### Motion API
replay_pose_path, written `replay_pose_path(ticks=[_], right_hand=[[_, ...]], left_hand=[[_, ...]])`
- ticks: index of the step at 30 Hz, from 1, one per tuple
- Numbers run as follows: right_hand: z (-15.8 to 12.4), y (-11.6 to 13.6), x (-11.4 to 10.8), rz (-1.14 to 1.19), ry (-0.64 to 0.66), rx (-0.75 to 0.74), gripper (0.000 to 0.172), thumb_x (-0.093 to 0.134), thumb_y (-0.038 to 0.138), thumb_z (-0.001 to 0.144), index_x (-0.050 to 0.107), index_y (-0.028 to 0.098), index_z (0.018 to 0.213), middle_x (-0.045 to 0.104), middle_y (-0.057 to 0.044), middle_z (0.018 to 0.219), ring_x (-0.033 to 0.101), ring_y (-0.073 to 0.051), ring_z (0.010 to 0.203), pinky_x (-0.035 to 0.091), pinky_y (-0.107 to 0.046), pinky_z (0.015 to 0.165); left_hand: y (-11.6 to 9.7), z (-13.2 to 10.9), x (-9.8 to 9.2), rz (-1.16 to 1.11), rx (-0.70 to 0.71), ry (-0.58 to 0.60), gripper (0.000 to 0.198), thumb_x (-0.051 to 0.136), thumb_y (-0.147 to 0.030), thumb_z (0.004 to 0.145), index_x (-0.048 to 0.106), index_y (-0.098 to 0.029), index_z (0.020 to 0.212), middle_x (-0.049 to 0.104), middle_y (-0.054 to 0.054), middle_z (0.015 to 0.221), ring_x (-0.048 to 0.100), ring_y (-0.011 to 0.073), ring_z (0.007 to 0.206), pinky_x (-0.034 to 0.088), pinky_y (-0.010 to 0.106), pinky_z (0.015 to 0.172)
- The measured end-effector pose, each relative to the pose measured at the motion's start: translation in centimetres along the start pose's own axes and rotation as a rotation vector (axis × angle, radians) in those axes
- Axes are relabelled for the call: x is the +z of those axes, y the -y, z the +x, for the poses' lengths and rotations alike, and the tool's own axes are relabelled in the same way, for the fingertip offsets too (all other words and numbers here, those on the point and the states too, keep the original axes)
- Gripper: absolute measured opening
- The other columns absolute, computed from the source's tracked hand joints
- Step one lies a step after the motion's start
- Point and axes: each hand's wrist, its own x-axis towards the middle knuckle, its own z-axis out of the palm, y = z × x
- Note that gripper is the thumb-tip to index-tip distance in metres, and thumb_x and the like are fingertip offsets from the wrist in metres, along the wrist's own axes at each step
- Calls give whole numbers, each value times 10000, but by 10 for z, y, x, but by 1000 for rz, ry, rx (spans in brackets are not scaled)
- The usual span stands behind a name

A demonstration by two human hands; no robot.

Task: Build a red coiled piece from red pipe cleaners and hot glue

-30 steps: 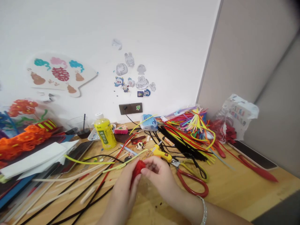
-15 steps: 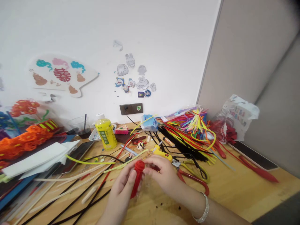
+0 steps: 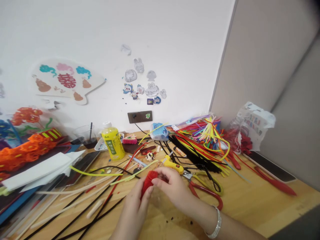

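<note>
My left hand [image 3: 133,203] is wrapped round a red fuzzy cylinder [image 3: 149,180] that looks like coiled pipe cleaner, tilted with its round top facing up and away. The fingers of my right hand [image 3: 172,186] are closed at its upper right rim, thumb pressed against the side. Its lower part is hidden in my left palm. Just beyond my right hand lies a yellow glue gun [image 3: 172,164]. Pliers with red handles [image 3: 208,196] rest right of my right wrist. A light green pipe cleaner [image 3: 133,173] lies behind my left hand.
A yellow drink bottle [image 3: 113,143] stands at the back left, near a plastic cup [image 3: 89,140] of dark liquid. Black and coloured pipe cleaners [image 3: 197,153] are heaped at the back right. Orange fuzzy flowers [image 3: 30,150] lie at far left. A wall socket [image 3: 140,116] holds a plug.
The red cylinder has tipped and turned in my hands, so less of its length shows. My left hand has shifted slightly right and closed further round it.
</note>
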Motion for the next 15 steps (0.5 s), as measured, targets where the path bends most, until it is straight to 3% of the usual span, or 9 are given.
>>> replay_pose_path(ticks=[2, 4, 6, 10, 13, 15], right_hand=[[1, 1, -4, -71, 19, -51, 153, 596, 233, 761, 651, 153, 879, 615, -15, 771, 526, -128, 675, 426, -242, 632], [3, 1, -9, -99, 53, -98, 179, 601, 263, 771, 656, 158, 906, 620, -21, 794, 530, -133, 688, 428, -246, 639], [4, 3, -12, -62, 112, -128, 212, 588, 310, 792, 659, 160, 924, 633, -32, 831, 552, -146, 737, 437, -264, 693], [3, 6, -11, 115, 256, -109, 320, 550, 446, 809, 661, 153, 875, 616, -23, 769, 559, -147, 736, 446, -273, 720], [2, 6, -8, 186, 260, -69, 371, 565, 496, 780, 650, 139, 834, 571, -1, 686, 525, -124, 645, 442, -253, 646], [1, 5, -6, 173, 218, -57, 341, 566, 463, 792, 644, 141, 872, 593, -11, 731, 540, -132, 680, 440, -257, 663]], left_hand=[[-3, 1, 2, -148, -87, 55, 348, 586, -508, 721, 618, -181, 832, 572, -7, 592, 537, 168, 552, 432, 255, 508], [-7, 1, 3, -335, -173, 155, 415, 583, -573, 701, 591, -168, 794, 446, -67, 481, 388, 95, 397, 313, 198, 387], [-8, 0, 3, -508, -233, 249, 440, 601, -597, 677, 564, -165, 754, 396, -91, 460, 299, 54, 355, 243, 174, 359], [-6, -4, 1, -726, -307, 378, 407, 570, -573, 728, 547, -167, 724, 414, -84, 476, 280, 34, 354, 218, 162, 362], [-5, -5, -1, -725, -323, 439, 429, 521, -588, 754, 556, -161, 731, 441, -69, 477, 294, 39, 355, 234, 171, 370], [-5, -4, -1, -595, -287, 387, 428, 542, -585, 741, 552, -159, 709, 471, -53, 475, 337, 55, 369, 258, 183, 381]])
